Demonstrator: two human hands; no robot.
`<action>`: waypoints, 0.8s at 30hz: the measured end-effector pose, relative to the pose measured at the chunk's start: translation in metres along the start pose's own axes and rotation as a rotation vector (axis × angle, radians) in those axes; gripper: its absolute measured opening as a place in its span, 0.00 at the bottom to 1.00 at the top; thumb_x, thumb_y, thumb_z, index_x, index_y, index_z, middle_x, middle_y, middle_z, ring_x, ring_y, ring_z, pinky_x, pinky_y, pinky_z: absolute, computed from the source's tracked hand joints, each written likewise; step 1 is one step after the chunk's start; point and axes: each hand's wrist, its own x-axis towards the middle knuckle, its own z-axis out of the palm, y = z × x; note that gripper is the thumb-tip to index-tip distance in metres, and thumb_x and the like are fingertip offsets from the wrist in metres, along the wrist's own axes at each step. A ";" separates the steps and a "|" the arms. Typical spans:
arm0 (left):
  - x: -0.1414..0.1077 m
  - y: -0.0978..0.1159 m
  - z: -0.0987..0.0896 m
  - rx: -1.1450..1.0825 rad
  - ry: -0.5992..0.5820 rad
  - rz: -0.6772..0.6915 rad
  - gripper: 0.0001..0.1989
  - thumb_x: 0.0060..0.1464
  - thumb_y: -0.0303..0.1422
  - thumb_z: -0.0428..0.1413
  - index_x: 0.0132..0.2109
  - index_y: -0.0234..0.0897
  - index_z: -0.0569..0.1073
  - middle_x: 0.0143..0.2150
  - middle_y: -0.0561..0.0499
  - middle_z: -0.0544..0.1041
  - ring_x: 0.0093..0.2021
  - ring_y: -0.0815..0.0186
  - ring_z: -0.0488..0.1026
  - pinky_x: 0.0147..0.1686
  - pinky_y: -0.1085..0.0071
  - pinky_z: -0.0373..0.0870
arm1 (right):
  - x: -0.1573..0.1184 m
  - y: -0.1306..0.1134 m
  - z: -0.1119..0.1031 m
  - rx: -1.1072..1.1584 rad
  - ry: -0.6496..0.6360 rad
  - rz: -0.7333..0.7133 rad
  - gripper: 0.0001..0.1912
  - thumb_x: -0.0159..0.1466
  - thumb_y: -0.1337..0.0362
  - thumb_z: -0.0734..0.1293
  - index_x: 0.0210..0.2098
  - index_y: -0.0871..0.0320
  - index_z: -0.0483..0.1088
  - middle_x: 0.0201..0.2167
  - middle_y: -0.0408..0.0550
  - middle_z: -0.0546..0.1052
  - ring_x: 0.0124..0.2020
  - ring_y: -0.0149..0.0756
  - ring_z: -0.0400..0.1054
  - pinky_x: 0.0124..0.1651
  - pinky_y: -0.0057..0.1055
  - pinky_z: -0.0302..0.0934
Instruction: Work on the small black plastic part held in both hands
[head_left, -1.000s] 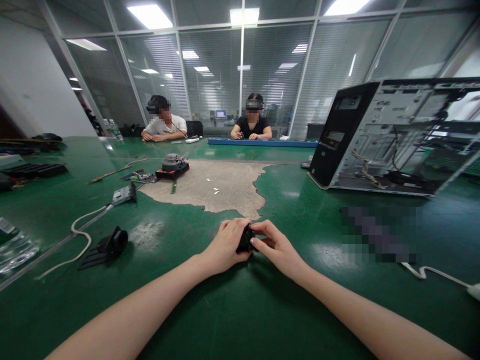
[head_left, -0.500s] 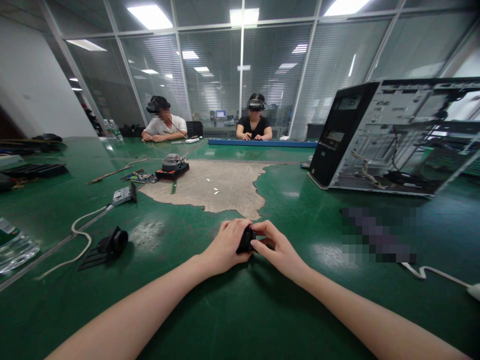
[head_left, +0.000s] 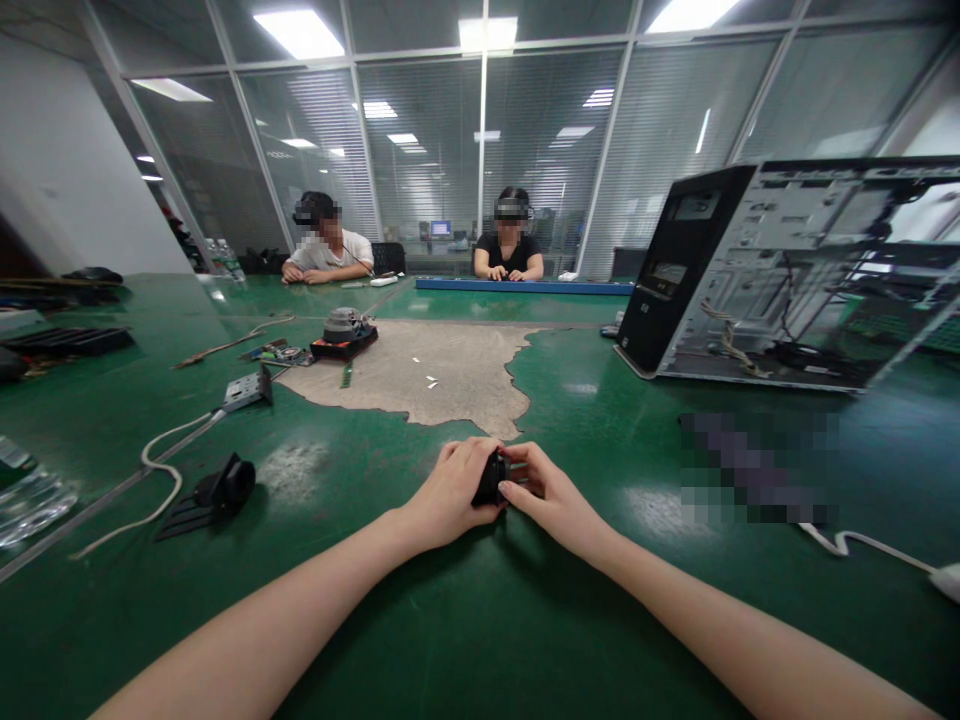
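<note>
My left hand (head_left: 448, 490) is wrapped round a small black part (head_left: 491, 480) just above the green table (head_left: 480, 630). Thumb and fingers of my right hand (head_left: 546, 490) close on the right side of that same part. Most of the part is covered by my fingers, so its exact kind does not show. To the left lies a black plastic piece (head_left: 234, 484) with a rounded end and a slotted flat base, apart from both hands.
An opened computer case (head_left: 780, 280) stands at the right. A cooler fan (head_left: 345, 330) sits at a bare tan patch (head_left: 450, 370). A metal bracket (head_left: 247, 388), cable (head_left: 161, 440) and plastic bottle (head_left: 34, 495) lie left. Two people (head_left: 330, 245) sit across the table.
My right fingers have shifted slightly on the black part, which seems turned a little. My left hand stays almost where it was.
</note>
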 end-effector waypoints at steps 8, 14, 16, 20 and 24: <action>0.000 0.000 0.000 0.008 0.017 0.011 0.26 0.43 0.29 0.55 0.49 0.39 0.54 0.47 0.47 0.64 0.49 0.60 0.61 0.47 0.62 0.55 | -0.001 0.000 0.000 -0.037 0.073 -0.081 0.09 0.57 0.65 0.61 0.38 0.56 0.62 0.39 0.47 0.67 0.43 0.36 0.63 0.40 0.32 0.63; 0.000 -0.001 0.001 -0.012 0.014 0.003 0.29 0.41 0.28 0.56 0.50 0.40 0.53 0.47 0.47 0.64 0.48 0.60 0.61 0.47 0.62 0.54 | 0.002 0.006 0.000 0.070 0.012 0.018 0.14 0.57 0.65 0.61 0.43 0.56 0.58 0.40 0.48 0.67 0.39 0.33 0.66 0.39 0.33 0.64; 0.000 -0.001 0.002 -0.014 0.015 0.002 0.29 0.40 0.28 0.56 0.50 0.40 0.53 0.47 0.48 0.64 0.48 0.60 0.61 0.47 0.62 0.54 | 0.002 0.005 0.000 0.055 0.005 0.023 0.14 0.57 0.65 0.61 0.43 0.56 0.58 0.39 0.48 0.67 0.37 0.33 0.66 0.39 0.33 0.64; 0.001 0.000 0.001 -0.007 0.010 0.000 0.28 0.40 0.28 0.56 0.49 0.40 0.54 0.47 0.48 0.64 0.48 0.60 0.61 0.47 0.62 0.54 | 0.000 0.001 0.000 0.010 0.012 -0.024 0.13 0.56 0.66 0.62 0.41 0.56 0.59 0.38 0.46 0.67 0.38 0.33 0.65 0.38 0.32 0.64; 0.000 0.000 0.001 0.004 0.017 0.002 0.26 0.42 0.28 0.55 0.49 0.39 0.54 0.47 0.47 0.64 0.48 0.60 0.61 0.47 0.62 0.55 | -0.001 -0.002 0.000 -0.057 0.076 -0.101 0.09 0.56 0.66 0.62 0.38 0.56 0.62 0.39 0.46 0.66 0.43 0.35 0.63 0.40 0.31 0.63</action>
